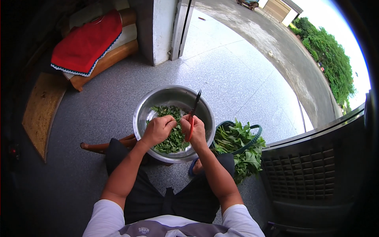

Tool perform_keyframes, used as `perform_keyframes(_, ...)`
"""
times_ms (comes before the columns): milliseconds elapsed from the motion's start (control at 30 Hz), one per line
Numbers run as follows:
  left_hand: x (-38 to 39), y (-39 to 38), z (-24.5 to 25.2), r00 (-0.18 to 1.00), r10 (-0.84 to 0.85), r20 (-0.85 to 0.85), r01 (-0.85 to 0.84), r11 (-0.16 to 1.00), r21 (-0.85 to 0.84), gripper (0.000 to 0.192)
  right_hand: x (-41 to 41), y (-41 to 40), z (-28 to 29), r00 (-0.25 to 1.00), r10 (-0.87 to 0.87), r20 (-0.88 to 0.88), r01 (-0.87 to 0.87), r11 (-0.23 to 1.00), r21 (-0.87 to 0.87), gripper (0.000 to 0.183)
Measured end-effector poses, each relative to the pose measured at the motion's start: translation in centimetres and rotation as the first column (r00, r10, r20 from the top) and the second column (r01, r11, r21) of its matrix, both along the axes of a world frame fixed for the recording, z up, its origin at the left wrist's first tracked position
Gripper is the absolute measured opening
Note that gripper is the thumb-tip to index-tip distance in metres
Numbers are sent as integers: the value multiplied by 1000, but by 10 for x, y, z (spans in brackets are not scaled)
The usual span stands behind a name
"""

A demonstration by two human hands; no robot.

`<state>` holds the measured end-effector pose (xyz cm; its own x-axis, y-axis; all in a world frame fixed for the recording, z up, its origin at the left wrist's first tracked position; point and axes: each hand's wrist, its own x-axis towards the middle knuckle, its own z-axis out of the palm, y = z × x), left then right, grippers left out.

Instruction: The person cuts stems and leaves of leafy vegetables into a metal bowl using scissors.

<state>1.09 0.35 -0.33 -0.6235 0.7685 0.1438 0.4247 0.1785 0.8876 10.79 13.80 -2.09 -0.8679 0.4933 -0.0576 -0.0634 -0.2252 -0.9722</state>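
Observation:
Between my knees is a round stainless steel basin (210,118) with chopped green leaves (171,143) spread over its bottom. My right hand (199,133) grips a pair of red-handled scissors (190,130) above the right side of the basin. Their dark blades look closed and point away from me. Over the leaves, my left hand (158,130) has its fingers curled together and the thumb against the forefinger. Whether it pinches a small piece of leaf is hidden from this angle. The two hands are close but apart.
To the right, a dark green basket (257,137) overflows with uncut leafy stems (232,139). A brown wooden leg (94,147) sticks out left of the basin. Farther off are a wooden seat (109,59) under a red cloth (88,41), a door frame (179,32) and a dark grille panel (299,171).

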Motion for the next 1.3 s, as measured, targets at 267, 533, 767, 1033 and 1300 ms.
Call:
perform_keyframes(267,-14,-4,1,850,13,526,-113,981,158,28,2,-3,-14,947,299,117,-290,953,-84,39)
perform_keyframes(533,-18,-9,7,728,-79,681,-117,965,236,26,6,-9,-20,885,442,147,-450,893,22,48)
perform_keyframes(767,-18,-10,8,690,-108,716,-103,964,244,24,6,-8,-9,865,457,206,-467,884,0,42)
perform_keyframes(1033,-17,-10,11,623,-142,769,-153,942,298,24,8,-6,-1,856,451,254,-452,890,-58,43)
perform_keyframes(1300,-18,-11,9,602,-161,782,-132,946,297,25,9,-13,-6,887,409,216,-431,900,63,48)
